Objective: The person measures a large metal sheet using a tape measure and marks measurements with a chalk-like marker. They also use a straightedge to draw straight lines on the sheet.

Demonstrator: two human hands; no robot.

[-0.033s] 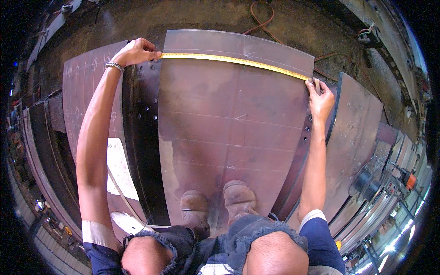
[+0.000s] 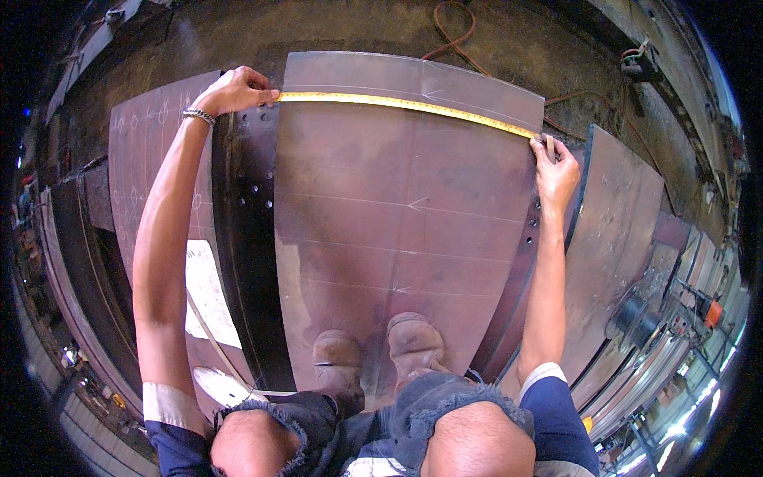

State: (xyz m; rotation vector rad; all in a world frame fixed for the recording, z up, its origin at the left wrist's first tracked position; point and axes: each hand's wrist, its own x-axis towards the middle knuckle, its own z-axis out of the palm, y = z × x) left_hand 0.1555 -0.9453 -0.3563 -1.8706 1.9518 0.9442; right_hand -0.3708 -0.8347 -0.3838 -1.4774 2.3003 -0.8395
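Note:
A yellow tape measure is stretched straight across the far part of a large reddish-brown steel plate, which bears thin white lines and arrow marks. At the plate's left edge my left hand pinches one end of the tape between thumb and fingers. My right hand grips the other end at the right edge, fingers closed. A short pale flat piece shows between its fingers; its kind is hard to make out.
My boots stand on the near part of the plate. Another marked plate lies left, beside a dark beam with holes. On the right are a bare steel plate and a black motor-like machine part. A reddish hose lies behind.

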